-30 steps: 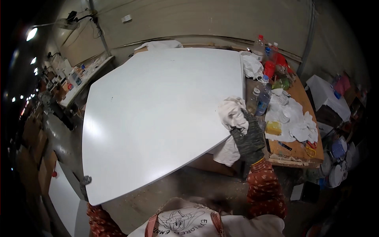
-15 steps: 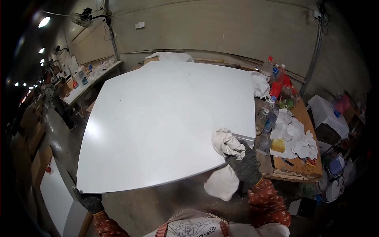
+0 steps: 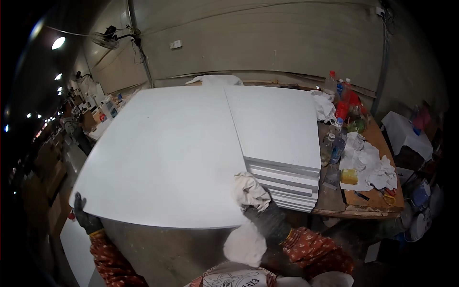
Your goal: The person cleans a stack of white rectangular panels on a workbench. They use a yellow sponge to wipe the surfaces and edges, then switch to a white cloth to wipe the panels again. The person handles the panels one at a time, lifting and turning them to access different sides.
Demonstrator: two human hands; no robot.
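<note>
A large white panel (image 3: 167, 153) lies on top of a stack of white panels (image 3: 282, 129) and juts out to the left. At its near left corner, my left hand (image 3: 88, 217), in a dark glove, grips the panel, with fingers showing over the edge. My right hand (image 3: 270, 221), gloved alike, is closed on a crumpled whitish rag (image 3: 252, 192) at the panel's near right corner. Part of the rag lies on the panel, and a pale piece of cloth (image 3: 245, 244) hangs below that hand. The right fingertips are hidden by the rag.
Right of the stack, a wooden table (image 3: 377, 208) bears several plastic bottles (image 3: 338, 146), crumpled white paper (image 3: 363, 158), a yellow block (image 3: 349, 176) and scissors (image 3: 389, 198). White buckets (image 3: 419, 225) stand beyond it. Another white panel (image 3: 75, 248) leans at lower left.
The top panel has shifted left and swung round, baring the stack beneath on the right. Both my hands have moved left with it, and the rag has come along in the right one.
</note>
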